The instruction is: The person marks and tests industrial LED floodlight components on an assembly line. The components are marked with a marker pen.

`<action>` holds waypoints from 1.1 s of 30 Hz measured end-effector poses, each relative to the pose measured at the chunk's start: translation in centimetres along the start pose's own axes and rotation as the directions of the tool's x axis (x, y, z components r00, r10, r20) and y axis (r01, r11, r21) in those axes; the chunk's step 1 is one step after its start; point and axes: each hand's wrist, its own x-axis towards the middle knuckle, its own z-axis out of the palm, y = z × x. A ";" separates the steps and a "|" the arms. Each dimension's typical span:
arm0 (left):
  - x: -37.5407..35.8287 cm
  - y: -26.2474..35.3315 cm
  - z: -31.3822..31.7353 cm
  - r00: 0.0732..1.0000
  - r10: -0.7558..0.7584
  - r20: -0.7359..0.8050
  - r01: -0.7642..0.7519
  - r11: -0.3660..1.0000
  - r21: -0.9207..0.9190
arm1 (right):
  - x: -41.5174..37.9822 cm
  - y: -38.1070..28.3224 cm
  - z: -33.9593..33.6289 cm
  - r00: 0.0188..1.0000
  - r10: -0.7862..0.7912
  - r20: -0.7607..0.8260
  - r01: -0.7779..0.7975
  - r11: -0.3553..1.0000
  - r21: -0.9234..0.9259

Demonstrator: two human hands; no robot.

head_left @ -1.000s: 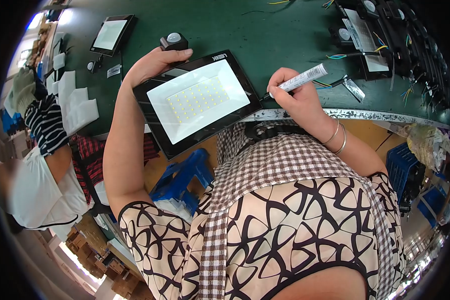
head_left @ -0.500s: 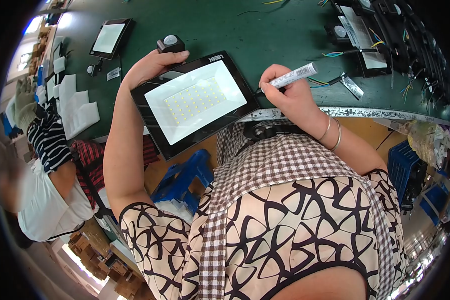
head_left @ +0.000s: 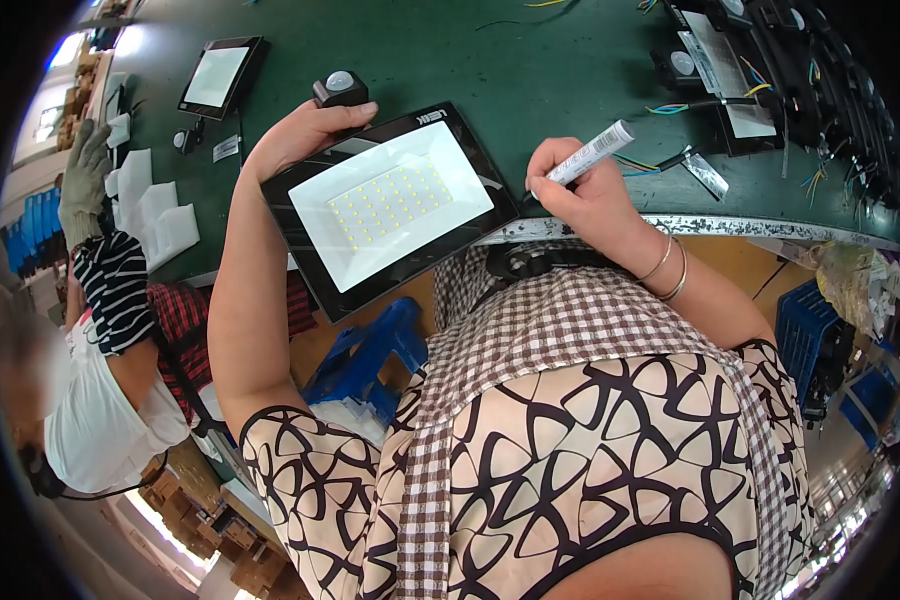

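My left hand (head_left: 305, 138) is closed on an LED floodlight (head_left: 300, 215), gripping it at its far left edge beside the motion sensor (head_left: 339, 88). The floodlight is tilted with its glass front and grid of yellow LEDs facing me, over the near edge of the bench. In my right hand (head_left: 590, 195) is a white marker pen (head_left: 595, 150), held like a pen with its printed barrel sloping up to the right. Its writing end points down close to the floodlight's right edge, partly hidden by my fingers.
Another floodlight (head_left: 216, 76) lies at the back left of the green bench (head_left: 420, 55). Several black floodlights with sensors and loose wires (head_left: 760, 90) crowd the right side. White foam pieces (head_left: 155, 215) stand at left, near a co-worker's gloved hand (head_left: 85, 185). A blue stool (head_left: 370, 350) is below.
My right hand has shifted slightly right and down with the marker, away from the floodlight's edge. The co-worker's gloved hand has reached up toward the foam. The floodlight has barely moved.
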 end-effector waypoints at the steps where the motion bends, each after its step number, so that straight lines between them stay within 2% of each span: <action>1: 0.1 -0.1 -0.1 1.000 -0.003 0.004 0.003 1.000 -0.007 | -0.1 0.1 -0.1 1.000 0.004 -0.013 -0.003 0.999 0.035; 3: -0.1 0.1 0.1 1.000 -0.005 -0.004 0.005 1.000 -0.008 | -0.2 0.1 -0.2 0.999 0.013 -0.036 -0.009 0.994 0.105; 7: -0.8 -0.2 0.6 0.998 0.043 -0.034 -0.044 0.998 -0.032 | -0.2 -0.3 -0.4 0.996 0.016 -0.086 -0.006 0.993 0.118; 9: -1.6 -0.6 1.2 0.986 0.143 -0.087 -0.148 0.988 -0.050 | -0.3 -0.2 -0.7 0.989 -0.026 -0.145 0.042 0.993 0.110; 11: -2.9 -0.6 2.4 0.966 0.191 -0.172 -0.202 0.978 -0.050 | -0.7 -0.3 -1.5 0.976 0.029 -0.215 0.017 0.978 0.209; 14: -4.3 -0.8 2.2 0.907 0.335 -0.255 -0.324 0.942 0.084 | -1.3 0.1 -2.9 0.961 0.082 -0.265 -0.004 0.959 0.282; 15: -6.0 0.5 3.6 0.794 0.440 -0.419 -0.386 0.898 0.210 | -1.5 0.2 -3.2 0.958 0.110 -0.263 -0.024 0.950 0.312; 16: -8.4 2.1 4.8 0.716 0.516 -0.470 -0.395 0.855 0.336 | -1.7 0.1 -3.3 0.955 0.138 -0.263 -0.042 0.940 0.340; 17: -9.0 2.0 4.3 0.497 0.746 -0.444 -0.476 0.662 0.579 | -1.8 0.0 -3.2 0.952 0.135 -0.274 -0.039 0.943 0.331; 18: -9.9 2.0 4.7 0.243 0.896 -0.373 -0.548 0.444 0.709 | -2.0 0.1 -3.1 0.950 0.125 -0.284 -0.031 0.949 0.313; 20: -11.2 3.0 5.0 -0.068 0.980 -0.186 -0.594 0.110 0.797 | -2.1 0.4 -2.7 0.950 0.103 -0.294 -0.016 0.958 0.285; 23: -9.9 2.6 4.4 -0.189 0.981 -0.054 -0.410 -0.029 0.912 | -2.1 0.5 -2.6 0.955 0.055 -0.291 0.026 0.963 0.269; 24: -9.2 2.1 4.1 0.013 1.000 0.021 -0.283 -0.016 0.959 | -2.1 0.6 -2.6 0.955 0.051 -0.294 0.030 0.964 0.263; 25: -7.2 1.2 3.9 0.190 0.982 -0.021 -0.256 0.070 0.964 | -2.1 0.2 -2.5 0.954 0.058 -0.293 0.014 0.971 0.240; 26: -5.8 1.2 4.2 0.308 0.951 -0.019 -0.312 0.120 0.943 | -2.3 0.2 -2.6 0.959 0.052 -0.278 0.011 0.975 0.221; 28: -5.6 1.8 4.0 0.218 0.975 -0.036 -0.387 0.120 0.914 | -2.2 0.1 -2.7 0.965 0.032 -0.260 0.017 0.983 0.184; 29: -6.0 1.9 4.4 0.155 0.982 -0.112 -0.431 0.169 0.886 | -2.3 -0.3 -2.6 0.966 0.078 -0.245 -0.013 0.967 0.256; 30: -6.4 2.2 4.7 0.087 0.978 -0.188 -0.479 0.207 0.853 | -2.2 -0.2 -2.6 0.965 0.058 -0.257 0.007 0.970 0.245; 32: -5.6 1.7 4.8 -0.108 0.968 -0.226 -0.633 0.108 0.766 | -2.4 0.0 -2.6 0.961 0.023 -0.277 0.039 0.975 0.219; 33: -5.2 1.5 4.9 0.031 0.970 -0.241 -0.548 0.218 0.808 | -2.4 -0.1 -2.6 0.961 0.025 -0.276 0.036 0.976 0.216</action>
